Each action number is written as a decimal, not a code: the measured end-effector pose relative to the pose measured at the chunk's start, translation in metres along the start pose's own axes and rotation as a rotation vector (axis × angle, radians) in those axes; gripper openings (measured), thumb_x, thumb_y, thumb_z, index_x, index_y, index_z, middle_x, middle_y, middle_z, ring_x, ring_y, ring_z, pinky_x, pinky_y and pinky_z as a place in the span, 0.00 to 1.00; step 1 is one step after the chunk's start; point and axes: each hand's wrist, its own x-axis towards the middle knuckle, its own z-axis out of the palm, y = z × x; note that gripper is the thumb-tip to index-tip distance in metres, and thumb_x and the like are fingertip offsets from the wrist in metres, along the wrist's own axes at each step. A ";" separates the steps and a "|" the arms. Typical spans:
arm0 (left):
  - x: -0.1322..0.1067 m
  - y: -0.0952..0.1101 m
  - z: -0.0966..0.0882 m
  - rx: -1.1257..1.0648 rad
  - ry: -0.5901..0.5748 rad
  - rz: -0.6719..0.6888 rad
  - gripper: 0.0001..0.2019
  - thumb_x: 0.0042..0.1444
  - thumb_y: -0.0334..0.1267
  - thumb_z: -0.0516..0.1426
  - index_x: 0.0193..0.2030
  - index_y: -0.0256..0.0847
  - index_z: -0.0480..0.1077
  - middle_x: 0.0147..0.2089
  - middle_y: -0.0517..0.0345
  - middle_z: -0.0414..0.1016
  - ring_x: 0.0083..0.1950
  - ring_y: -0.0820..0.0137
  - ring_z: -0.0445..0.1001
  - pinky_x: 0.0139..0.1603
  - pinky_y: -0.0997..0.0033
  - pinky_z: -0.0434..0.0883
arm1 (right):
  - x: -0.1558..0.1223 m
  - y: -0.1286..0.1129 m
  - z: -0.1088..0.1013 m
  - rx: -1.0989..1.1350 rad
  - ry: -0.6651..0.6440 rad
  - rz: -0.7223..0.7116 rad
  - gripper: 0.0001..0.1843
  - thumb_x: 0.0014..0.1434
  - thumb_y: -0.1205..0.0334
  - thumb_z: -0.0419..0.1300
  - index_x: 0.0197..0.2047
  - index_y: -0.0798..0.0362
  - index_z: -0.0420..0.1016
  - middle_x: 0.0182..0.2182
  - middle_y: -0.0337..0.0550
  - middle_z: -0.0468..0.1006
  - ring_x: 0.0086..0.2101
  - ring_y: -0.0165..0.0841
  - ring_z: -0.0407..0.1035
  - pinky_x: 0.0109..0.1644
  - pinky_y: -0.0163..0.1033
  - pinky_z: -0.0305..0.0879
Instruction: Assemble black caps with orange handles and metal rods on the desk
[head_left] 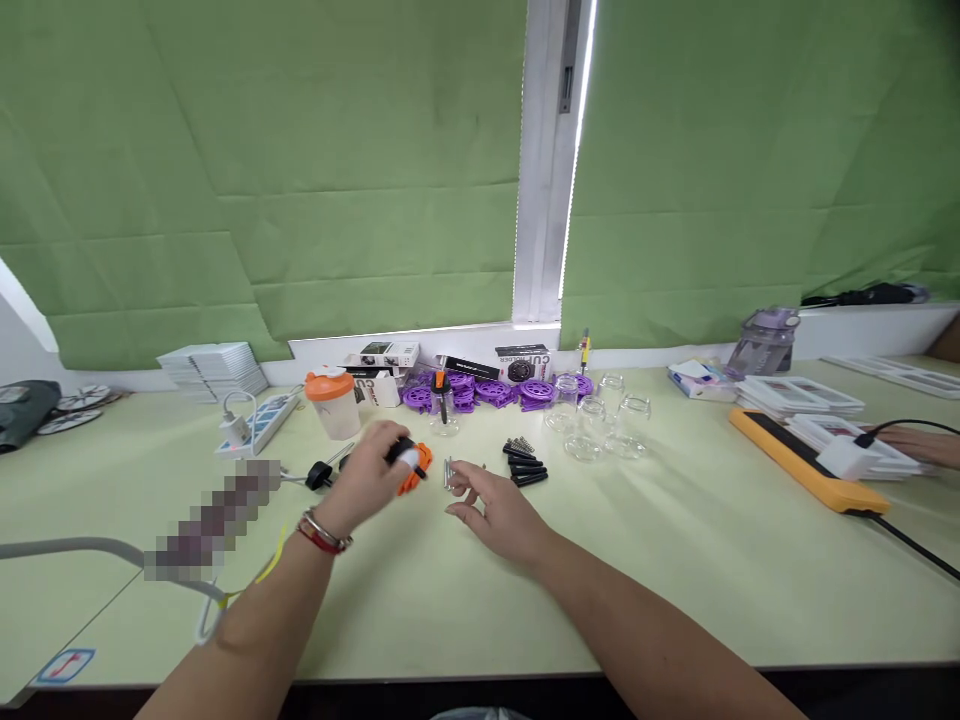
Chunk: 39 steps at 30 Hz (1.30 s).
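Note:
My left hand (367,480) is closed around a small black part (400,450) with a pale end; its exact kind is unclear. Just beyond those fingers, an orange ribbed part (421,467) shows partly, and I cannot tell whether it is joined to the black one. My right hand (499,510) hovers low with thumb and fingers apart, close to several thin silver pins (448,474). Black handle-like pieces (527,467) lie right of it, beside a little heap of small screws (518,445). A black round piece (319,474) rests left of my left wrist.
Purple slotted discs (495,394) line the back, near cup holder boxes (523,362). Clear glass cups (589,430) stand right of centre. An orange-lidded shaker (332,405) and white power strip (262,425) are left. An orange power strip (806,460) lies right, near another person's hand (926,445).

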 end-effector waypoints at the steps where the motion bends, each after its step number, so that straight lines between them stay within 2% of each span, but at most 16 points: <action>1: 0.007 -0.017 -0.006 0.032 0.062 -0.053 0.14 0.52 0.39 0.50 0.45 0.41 0.66 0.48 0.50 0.69 0.50 0.62 0.67 0.51 0.63 0.65 | 0.001 0.002 -0.002 -0.005 0.007 0.021 0.25 0.57 0.61 0.57 0.58 0.47 0.61 0.45 0.46 0.75 0.36 0.33 0.71 0.46 0.42 0.66; 3: 0.017 -0.053 -0.018 0.042 0.131 -0.240 0.17 0.53 0.37 0.46 0.49 0.40 0.63 0.47 0.51 0.69 0.47 0.63 0.68 0.49 0.63 0.67 | 0.002 0.007 -0.007 0.004 0.054 0.069 0.24 0.57 0.61 0.56 0.58 0.48 0.62 0.45 0.46 0.75 0.36 0.32 0.70 0.45 0.42 0.66; 5: 0.020 -0.085 -0.024 0.044 0.101 -0.386 0.18 0.53 0.36 0.45 0.50 0.39 0.62 0.43 0.52 0.70 0.43 0.64 0.70 0.44 0.64 0.69 | 0.004 0.012 -0.011 0.024 0.108 0.106 0.23 0.57 0.62 0.55 0.57 0.50 0.63 0.44 0.47 0.75 0.36 0.32 0.70 0.44 0.41 0.67; 7: 0.018 -0.109 -0.023 0.073 0.046 -0.470 0.19 0.53 0.36 0.45 0.51 0.38 0.61 0.43 0.52 0.71 0.40 0.64 0.71 0.41 0.66 0.69 | 0.006 0.015 -0.014 0.042 0.138 0.127 0.22 0.57 0.62 0.55 0.56 0.51 0.64 0.43 0.47 0.75 0.38 0.32 0.70 0.43 0.40 0.67; 11: 0.013 -0.128 -0.010 0.248 -0.141 -0.433 0.18 0.52 0.35 0.46 0.50 0.38 0.63 0.45 0.48 0.72 0.45 0.61 0.72 0.43 0.66 0.68 | 0.005 0.016 -0.017 0.052 0.146 0.133 0.21 0.57 0.62 0.55 0.55 0.51 0.64 0.43 0.47 0.75 0.38 0.32 0.70 0.42 0.40 0.67; 14: 0.017 -0.130 -0.003 0.359 -0.187 -0.433 0.17 0.52 0.35 0.46 0.48 0.36 0.65 0.47 0.43 0.72 0.48 0.58 0.71 0.46 0.63 0.67 | 0.004 0.016 -0.018 0.042 0.150 0.133 0.21 0.57 0.62 0.55 0.54 0.51 0.65 0.42 0.46 0.75 0.37 0.31 0.70 0.41 0.40 0.67; 19: 0.026 -0.125 -0.003 0.399 -0.203 -0.467 0.16 0.50 0.34 0.48 0.45 0.34 0.68 0.49 0.38 0.72 0.49 0.54 0.71 0.45 0.59 0.68 | 0.005 0.017 -0.022 0.042 0.173 0.153 0.19 0.56 0.62 0.55 0.53 0.51 0.66 0.41 0.45 0.75 0.37 0.32 0.70 0.42 0.40 0.68; 23: 0.037 -0.102 0.002 0.427 -0.170 -0.441 0.18 0.50 0.33 0.49 0.47 0.31 0.68 0.50 0.32 0.70 0.50 0.47 0.70 0.46 0.52 0.67 | 0.007 0.019 -0.026 0.059 0.221 0.168 0.19 0.57 0.61 0.55 0.52 0.51 0.66 0.40 0.45 0.75 0.35 0.31 0.70 0.42 0.41 0.68; 25: 0.050 -0.081 0.013 0.407 -0.142 -0.365 0.20 0.52 0.33 0.48 0.52 0.32 0.65 0.54 0.34 0.67 0.55 0.50 0.67 0.52 0.55 0.65 | 0.008 0.020 -0.027 0.072 0.248 0.173 0.19 0.57 0.60 0.54 0.52 0.51 0.66 0.39 0.45 0.75 0.35 0.31 0.70 0.41 0.40 0.69; 28: 0.079 -0.045 0.038 0.343 -0.108 -0.210 0.29 0.53 0.32 0.50 0.63 0.39 0.54 0.64 0.44 0.58 0.63 0.60 0.59 0.60 0.64 0.60 | 0.008 0.022 -0.027 0.077 0.267 0.177 0.18 0.57 0.60 0.55 0.51 0.51 0.66 0.39 0.45 0.75 0.35 0.32 0.70 0.40 0.40 0.69; 30: 0.100 -0.025 0.056 0.245 -0.066 -0.095 0.34 0.51 0.30 0.52 0.66 0.40 0.48 0.68 0.43 0.49 0.67 0.58 0.53 0.62 0.61 0.57 | 0.007 0.023 -0.027 0.076 0.270 0.183 0.19 0.56 0.59 0.55 0.51 0.52 0.66 0.39 0.46 0.75 0.35 0.32 0.71 0.40 0.40 0.69; 32: 0.118 -0.012 0.070 0.187 -0.058 -0.102 0.37 0.49 0.31 0.56 0.67 0.43 0.47 0.70 0.41 0.38 0.69 0.52 0.47 0.62 0.57 0.56 | 0.006 0.023 -0.028 0.079 0.270 0.189 0.19 0.56 0.59 0.55 0.51 0.51 0.66 0.38 0.45 0.75 0.35 0.32 0.71 0.40 0.40 0.69; 33: 0.125 -0.010 0.076 0.159 -0.065 -0.135 0.38 0.49 0.30 0.57 0.67 0.44 0.48 0.71 0.41 0.36 0.69 0.50 0.47 0.62 0.56 0.56 | 0.006 0.023 -0.028 0.080 0.270 0.190 0.19 0.57 0.59 0.54 0.51 0.51 0.66 0.38 0.45 0.75 0.35 0.33 0.71 0.40 0.41 0.69; 35: 0.133 -0.010 0.082 0.100 -0.091 -0.209 0.37 0.49 0.30 0.57 0.66 0.45 0.49 0.69 0.38 0.41 0.66 0.49 0.54 0.59 0.55 0.59 | 0.006 0.024 -0.031 0.079 0.275 0.190 0.19 0.57 0.59 0.54 0.51 0.51 0.66 0.38 0.45 0.75 0.35 0.32 0.71 0.41 0.41 0.69; 37: 0.135 -0.014 0.084 0.060 -0.107 -0.235 0.35 0.50 0.29 0.55 0.65 0.45 0.49 0.63 0.38 0.54 0.58 0.53 0.65 0.53 0.58 0.65 | 0.007 0.026 -0.034 0.079 0.297 0.194 0.18 0.57 0.59 0.54 0.51 0.52 0.66 0.38 0.45 0.75 0.35 0.32 0.71 0.42 0.41 0.68; 39: 0.132 -0.019 0.084 0.041 -0.093 -0.224 0.32 0.52 0.28 0.53 0.64 0.46 0.51 0.56 0.41 0.62 0.50 0.59 0.71 0.48 0.62 0.68 | 0.008 0.029 -0.037 0.090 0.333 0.211 0.18 0.57 0.58 0.54 0.51 0.52 0.66 0.39 0.46 0.75 0.36 0.32 0.70 0.42 0.41 0.68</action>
